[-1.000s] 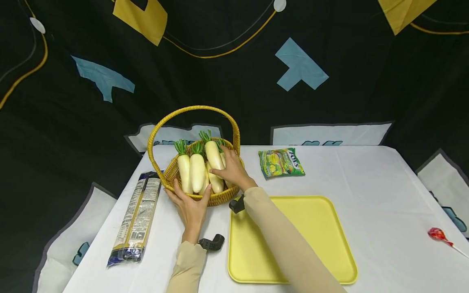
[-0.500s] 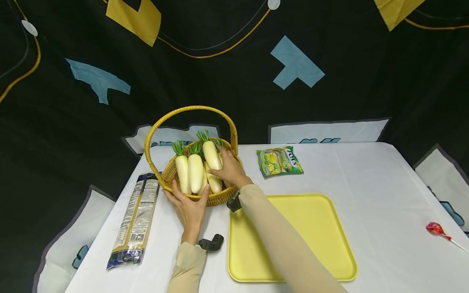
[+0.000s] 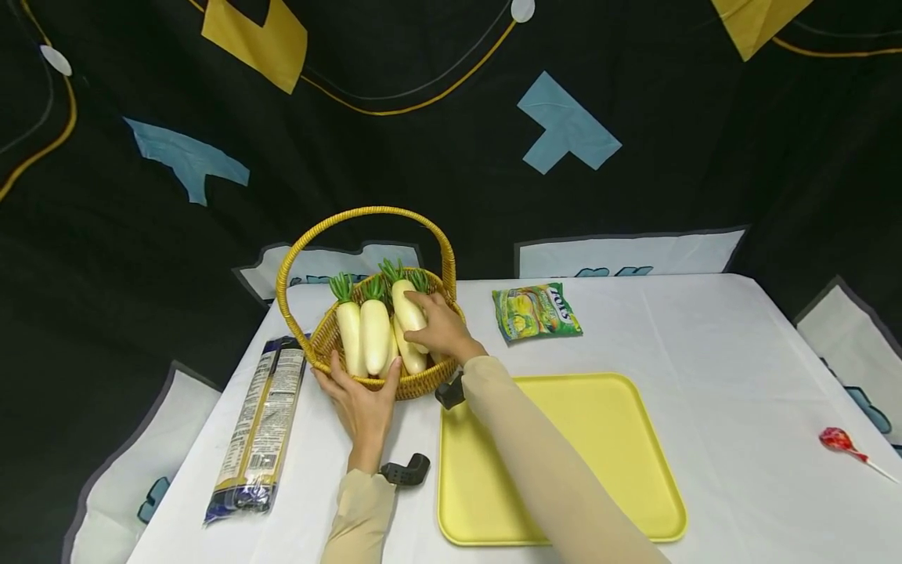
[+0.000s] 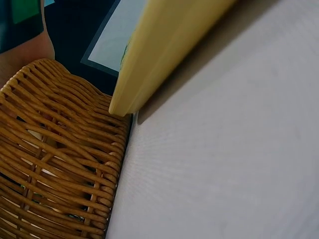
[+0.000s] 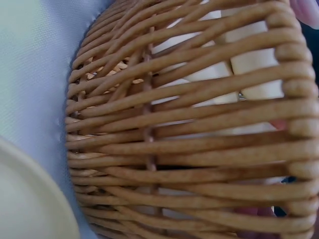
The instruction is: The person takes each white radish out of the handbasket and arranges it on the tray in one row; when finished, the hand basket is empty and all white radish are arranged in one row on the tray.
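Note:
Several white radishes [image 3: 376,337] with green tops lie in a yellow wicker basket [image 3: 419,384] with a tall hooped handle. My right hand [image 3: 442,325] reaches over the basket's right side and grips the radish [image 3: 405,305] there, its thumb across the lower part. Some fingers are hidden by the hand itself. My left hand [image 3: 362,399] presses the basket's front rim, thumb and fingers spread apart. Both wrist views show the woven wall of the basket [image 4: 60,154] close up; in the right wrist view, pale radishes [image 5: 254,62] show through the gaps.
A yellow tray [image 3: 564,462] lies under my right forearm. Left of the basket is a long printed packet [image 3: 261,423]. A green Fox's candy bag [image 3: 535,312] lies behind the tray, and a red lollipop [image 3: 838,441] near the table's right edge.
The radish under my right hand has shifted slightly down and toward me, its green top lower than before. My left hand keeps its place on the basket. The head view has shifted slightly.

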Available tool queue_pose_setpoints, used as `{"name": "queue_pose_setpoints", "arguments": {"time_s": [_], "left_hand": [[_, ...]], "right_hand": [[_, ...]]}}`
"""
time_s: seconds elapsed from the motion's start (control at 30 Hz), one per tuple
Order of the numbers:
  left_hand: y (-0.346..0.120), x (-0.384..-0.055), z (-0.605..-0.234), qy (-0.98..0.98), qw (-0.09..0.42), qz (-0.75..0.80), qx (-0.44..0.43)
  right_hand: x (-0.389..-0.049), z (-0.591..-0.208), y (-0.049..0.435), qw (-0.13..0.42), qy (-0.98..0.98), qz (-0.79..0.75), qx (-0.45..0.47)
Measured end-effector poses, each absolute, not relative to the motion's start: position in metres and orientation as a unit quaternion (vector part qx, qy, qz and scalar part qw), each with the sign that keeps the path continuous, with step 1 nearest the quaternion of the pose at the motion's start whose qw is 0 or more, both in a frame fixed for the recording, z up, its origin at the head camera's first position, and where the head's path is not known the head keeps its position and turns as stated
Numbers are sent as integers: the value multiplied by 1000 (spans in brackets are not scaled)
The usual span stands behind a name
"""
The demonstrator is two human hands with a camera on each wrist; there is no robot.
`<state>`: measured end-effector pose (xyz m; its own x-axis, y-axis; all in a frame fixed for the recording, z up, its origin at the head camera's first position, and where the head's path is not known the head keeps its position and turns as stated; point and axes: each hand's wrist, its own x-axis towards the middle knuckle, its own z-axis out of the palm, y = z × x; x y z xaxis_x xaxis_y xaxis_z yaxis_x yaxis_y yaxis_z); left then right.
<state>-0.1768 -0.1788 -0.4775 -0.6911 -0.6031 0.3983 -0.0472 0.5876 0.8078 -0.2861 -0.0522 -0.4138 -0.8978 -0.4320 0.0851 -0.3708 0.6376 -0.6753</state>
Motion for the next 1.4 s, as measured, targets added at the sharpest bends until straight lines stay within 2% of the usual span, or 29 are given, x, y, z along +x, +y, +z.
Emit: {"name": "queue_pose_setpoints", "arguments": {"time_s": [0.33, 0.63, 1.4], "left_hand": [[-179, -177, -477, -826, 338, -404, 200], [-180, -176, -480, -824, 353, -400, 191], [-182, -176, -481, -820, 347, -409, 200]], "right_hand": [[-286, -409, -49, 100, 876, -422, -211], [-289, -408, -42, 193, 811, -514, -202], [-294, -402, -29, 261, 725, -608, -189]]}}
